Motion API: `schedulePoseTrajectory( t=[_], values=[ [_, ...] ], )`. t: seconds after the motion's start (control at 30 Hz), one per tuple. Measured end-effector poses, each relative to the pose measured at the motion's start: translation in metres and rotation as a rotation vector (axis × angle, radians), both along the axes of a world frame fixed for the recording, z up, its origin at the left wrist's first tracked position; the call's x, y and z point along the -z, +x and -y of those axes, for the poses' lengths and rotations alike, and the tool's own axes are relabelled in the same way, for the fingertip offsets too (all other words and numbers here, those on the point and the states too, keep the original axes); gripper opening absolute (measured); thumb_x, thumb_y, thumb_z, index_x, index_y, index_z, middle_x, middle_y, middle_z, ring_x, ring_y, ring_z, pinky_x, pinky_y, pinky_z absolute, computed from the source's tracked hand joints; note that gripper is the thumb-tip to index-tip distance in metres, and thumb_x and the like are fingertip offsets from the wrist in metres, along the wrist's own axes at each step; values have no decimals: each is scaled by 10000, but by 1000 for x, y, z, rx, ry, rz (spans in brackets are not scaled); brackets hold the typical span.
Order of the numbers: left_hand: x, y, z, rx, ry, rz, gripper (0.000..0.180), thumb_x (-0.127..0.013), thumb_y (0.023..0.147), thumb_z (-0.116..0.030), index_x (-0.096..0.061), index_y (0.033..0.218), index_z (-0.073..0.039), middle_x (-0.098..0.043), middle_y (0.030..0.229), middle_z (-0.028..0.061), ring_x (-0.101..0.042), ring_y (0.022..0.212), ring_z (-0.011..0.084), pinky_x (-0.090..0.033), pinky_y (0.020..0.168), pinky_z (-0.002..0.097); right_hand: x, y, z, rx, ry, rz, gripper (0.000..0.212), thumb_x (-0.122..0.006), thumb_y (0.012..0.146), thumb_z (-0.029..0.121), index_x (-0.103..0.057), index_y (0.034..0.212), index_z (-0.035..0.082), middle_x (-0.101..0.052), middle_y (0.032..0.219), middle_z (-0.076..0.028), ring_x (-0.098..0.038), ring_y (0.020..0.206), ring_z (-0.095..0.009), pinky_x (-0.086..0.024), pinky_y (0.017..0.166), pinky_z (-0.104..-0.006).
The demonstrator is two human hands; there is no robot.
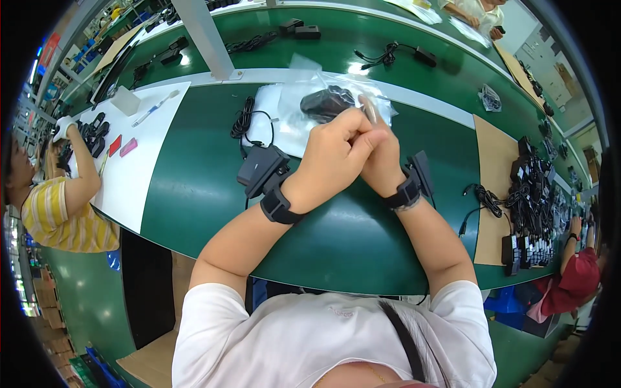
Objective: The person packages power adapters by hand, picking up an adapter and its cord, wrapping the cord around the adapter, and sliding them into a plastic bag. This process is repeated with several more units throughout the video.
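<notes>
A clear plastic bag (378,90) lies at the far edge of my green table, with a bundled black cable (326,103) showing through it. My left hand (339,147) is closed, thumb over bent fingers, at the near side of the bag. What it pinches is hidden. Partly behind it, my right hand (386,161) closes at the bag's right side, one finger pointing up against the film. Both wrists wear black straps with box-shaped devices. Left of the bag, a black coiled cable (242,123) lies beside whitish plastic bags (265,107).
A brown cardboard sheet (488,233) on the right bears a pile of black adapters and cables (530,194). At left, a person in yellow stripes handles cables over a white sheet (165,129). A grey post (204,39) rises beyond the table; another green bench holds adapters.
</notes>
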State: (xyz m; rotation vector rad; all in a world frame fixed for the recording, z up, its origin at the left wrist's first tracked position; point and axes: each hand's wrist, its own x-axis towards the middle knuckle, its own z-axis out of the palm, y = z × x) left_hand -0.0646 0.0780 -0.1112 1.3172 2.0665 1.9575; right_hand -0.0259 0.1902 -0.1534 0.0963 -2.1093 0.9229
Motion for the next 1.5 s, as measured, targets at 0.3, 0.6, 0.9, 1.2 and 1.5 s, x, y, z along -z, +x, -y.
schedulePoseTrajectory(
  t=[0.3, 0.6, 0.9, 1.2, 1.5],
  values=[
    [17, 15, -7, -3, -56, 97, 154, -626, 817, -93, -509, 768, -6, -548, 598, 21, -481, 541, 44, -373, 468, 197, -22, 3, -2, -317, -1094, 193, 353, -554, 870, 137, -444, 1175, -4, -549, 931, -46, -509, 728, -84, -441, 654, -226],
    [-34, -34, 27, -609, -47, -664, 518, -762, 644, -274, -517, 1009, 0, -596, 880, 128, -547, 860, 299, -422, 776, 366, -36, 18, -11, -276, -648, 208, 546, -598, 826, 68, -329, 1287, -44, -554, 1050, -103, -536, 903, -122, -454, 747, -248],
    [-9, -66, 30, 399, 18, 718, 353, -671, 779, -267, -598, 1004, -5, -610, 907, 36, -557, 801, 99, -437, 664, 230, -37, 18, 17, -414, -900, 345, 485, -569, 852, 114, -364, 1275, -6, -528, 1045, -48, -503, 857, -90, -442, 694, -225],
    [1, -20, 5, 438, 149, 832, 354, -591, 850, -333, -542, 1062, -54, -563, 944, -2, -505, 819, 76, -424, 687, 220, -22, 11, 11, -180, -348, -51, 606, -554, 850, 90, -219, 1338, -41, -437, 1225, -138, -463, 1089, -194, -363, 933, -306],
    [-13, -44, 20, -26, 276, 450, 503, -726, 731, -123, -443, 1118, 31, -566, 964, 66, -541, 910, 123, -446, 764, 235, -29, 15, 5, -474, -819, 177, 555, -585, 842, 88, -298, 1298, -48, -510, 1123, -125, -541, 948, -158, -490, 743, -280]
  ],
)
